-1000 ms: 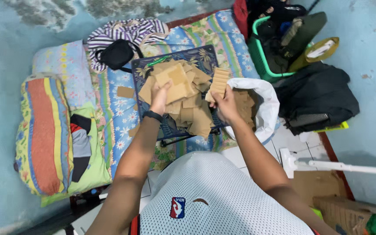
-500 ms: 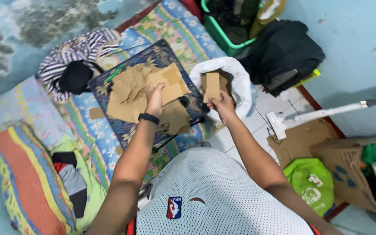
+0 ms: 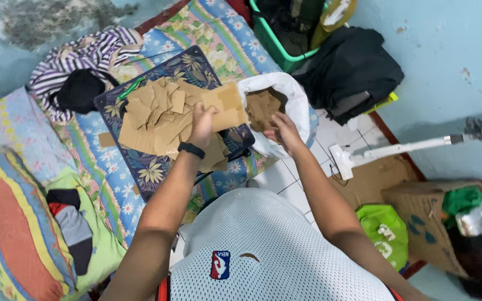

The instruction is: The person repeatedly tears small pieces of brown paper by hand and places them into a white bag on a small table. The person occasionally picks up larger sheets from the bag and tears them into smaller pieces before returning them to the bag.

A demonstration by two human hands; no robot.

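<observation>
Left hand (image 3: 202, 126) fingers clench a large cardboard sheet (image 3: 227, 107) atop the cardboard pile (image 3: 160, 118). Right hand (image 3: 283, 132), fingers released, hovers at the white sack (image 3: 302, 106) at two o'clock (some pieces already inside). Most of the pile remains on the floral tray (image 3: 150, 170).

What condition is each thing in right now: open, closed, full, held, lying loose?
White sack: mouth open, cardboard pieces inside.
Large cardboard piece: gripped by the left hand, lifted over the pile.
Cardboard pile: loose, heaped on the floral tray.
Right hand: empty, fingers spread at the sack's mouth.
Green basket: full of dark items.
Black pouch: lying on the striped cloth.
</observation>
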